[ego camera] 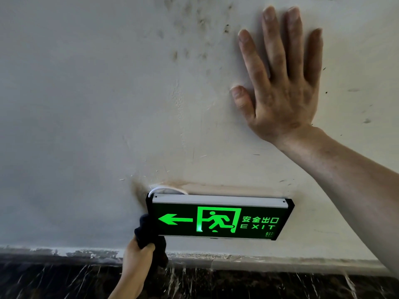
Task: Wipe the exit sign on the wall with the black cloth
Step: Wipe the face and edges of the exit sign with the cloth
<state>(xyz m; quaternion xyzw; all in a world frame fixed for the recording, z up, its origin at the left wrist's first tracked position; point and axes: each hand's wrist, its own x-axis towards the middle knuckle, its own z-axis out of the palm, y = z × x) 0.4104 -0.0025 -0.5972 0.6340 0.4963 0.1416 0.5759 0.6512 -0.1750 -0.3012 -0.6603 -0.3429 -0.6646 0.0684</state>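
The exit sign [220, 219] hangs low on the wall, black with a lit green arrow, running figure and the word EXIT. Its top edge is a pale metal strip, with a white cable looping out at the top left. My left hand [136, 260] comes up from below and grips the bunched black cloth [146, 231], which presses against the sign's left end. My right hand [278, 83] lies flat on the wall above and to the right of the sign, fingers spread, holding nothing.
The white wall [86, 104] is stained, with dark smudges above the sign and brown marks around its top left corner. A dark marble skirting [259, 285] with a chipped pale edge runs along the bottom.
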